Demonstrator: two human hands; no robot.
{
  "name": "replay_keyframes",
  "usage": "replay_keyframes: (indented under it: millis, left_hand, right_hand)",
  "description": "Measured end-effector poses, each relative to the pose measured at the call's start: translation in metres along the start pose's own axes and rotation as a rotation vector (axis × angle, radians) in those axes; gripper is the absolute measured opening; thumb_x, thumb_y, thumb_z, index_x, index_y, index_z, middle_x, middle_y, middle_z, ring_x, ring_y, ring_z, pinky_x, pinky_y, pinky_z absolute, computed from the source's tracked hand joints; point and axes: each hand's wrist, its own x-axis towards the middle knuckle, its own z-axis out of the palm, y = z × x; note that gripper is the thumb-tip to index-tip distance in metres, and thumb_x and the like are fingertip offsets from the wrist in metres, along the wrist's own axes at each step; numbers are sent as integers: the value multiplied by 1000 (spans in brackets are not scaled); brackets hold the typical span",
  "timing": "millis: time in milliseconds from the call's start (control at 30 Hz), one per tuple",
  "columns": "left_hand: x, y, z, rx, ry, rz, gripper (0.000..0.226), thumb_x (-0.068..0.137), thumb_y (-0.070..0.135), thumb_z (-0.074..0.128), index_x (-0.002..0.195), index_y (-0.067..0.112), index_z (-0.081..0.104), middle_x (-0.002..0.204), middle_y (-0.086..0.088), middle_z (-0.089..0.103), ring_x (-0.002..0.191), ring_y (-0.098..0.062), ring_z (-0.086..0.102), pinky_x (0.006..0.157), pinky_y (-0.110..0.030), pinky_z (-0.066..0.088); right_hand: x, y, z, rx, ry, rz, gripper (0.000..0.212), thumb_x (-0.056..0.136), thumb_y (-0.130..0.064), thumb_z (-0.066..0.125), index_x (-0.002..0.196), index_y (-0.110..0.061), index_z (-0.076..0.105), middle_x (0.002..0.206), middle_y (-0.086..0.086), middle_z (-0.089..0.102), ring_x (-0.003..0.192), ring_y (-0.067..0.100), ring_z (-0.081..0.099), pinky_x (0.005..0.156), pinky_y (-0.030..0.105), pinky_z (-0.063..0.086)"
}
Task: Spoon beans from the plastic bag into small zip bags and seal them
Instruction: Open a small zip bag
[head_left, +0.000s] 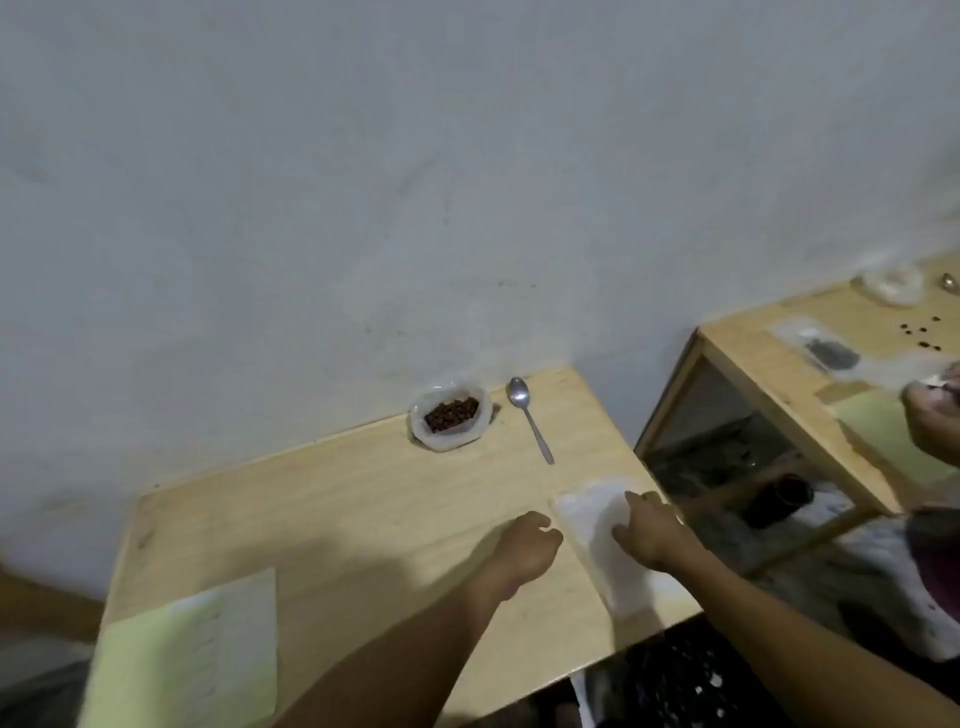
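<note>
A rolled-down plastic bag (451, 415) holding brown beans stands at the far edge of the wooden table (322, 499), against the wall. A metal spoon (529, 415) lies just right of it, handle toward me. A stack of small white zip bags (589, 512) lies near the table's right edge. My right hand (649, 530) rests on that stack, fingers bent onto the top bag. My left hand (527, 545) hovers just left of the stack with fingers loosely curled, holding nothing.
A pale green sheet of paper (192, 654) covers the near left corner. A second wooden table (769, 374) stands to the right with another plastic bag (891, 283), scattered beans (919, 332) and a filled zip bag (831, 353); another person's hand (935, 415) is over it.
</note>
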Motion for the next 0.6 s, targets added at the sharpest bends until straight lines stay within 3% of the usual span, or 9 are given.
replay_keyframes:
  millis: [167, 267, 333, 433, 467, 533, 600]
  left_hand:
    - [8, -1, 37, -115, -124, -149, 56, 95, 29, 47, 147, 13, 34, 137, -4, 48, 101, -19, 56, 75, -28, 49]
    - [9, -1, 47, -114, -113, -141, 64, 93, 33, 49, 150, 15, 28, 135, -4, 50, 95, -18, 57, 87, -32, 50]
    - [8, -1, 49, -82, -114, -119, 67, 90, 35, 49, 151, 16, 26, 140, -4, 48, 108, -22, 57, 94, -33, 50]
    - [6, 2, 49, 32, -26, -15, 68, 88, 30, 47, 150, 13, 26, 142, -9, 45, 118, -31, 55, 85, -32, 51]
    - [5, 4, 47, 56, 20, 15, 68, 87, 29, 48, 150, 13, 27, 142, -9, 43, 120, -32, 53, 88, -34, 51]
    - [-1, 11, 40, 2, 144, 87, 54, 90, 23, 50, 142, 14, 39, 137, -5, 46, 121, -27, 51, 93, -32, 47]
    - [-8, 21, 28, -170, 276, 181, 20, 93, 16, 51, 112, 20, 55, 113, -2, 61, 104, -22, 59, 82, -28, 47]
  right_hand:
    - [-12, 19, 14, 111, 36, 143, 46, 93, -34, 50, 133, -11, 42, 138, 13, 40, 128, 33, 41, 102, 43, 42]
    - [-17, 17, 18, 189, 65, 144, 50, 92, -33, 52, 136, -14, 39, 139, 12, 39, 130, 33, 38, 103, 44, 41]
    - [-19, 16, 20, 230, 104, 169, 55, 92, -33, 53, 142, -15, 36, 145, 11, 36, 134, 32, 34, 104, 45, 38]
    - [-25, 12, 20, 223, 148, 165, 60, 93, -34, 51, 147, -18, 31, 152, 10, 30, 140, 32, 25, 108, 46, 32]
    - [-27, 9, 18, 219, 169, 151, 59, 94, -34, 51, 147, -18, 31, 152, 10, 30, 140, 32, 25, 108, 46, 32]
    - [-28, 4, 14, 272, 244, 117, 55, 94, -34, 52, 144, -16, 37, 149, 11, 35, 138, 33, 29, 106, 46, 34]
    - [-27, -5, 8, 425, 336, 46, 42, 94, -32, 56, 132, -16, 48, 138, 10, 46, 131, 32, 39, 102, 44, 39]
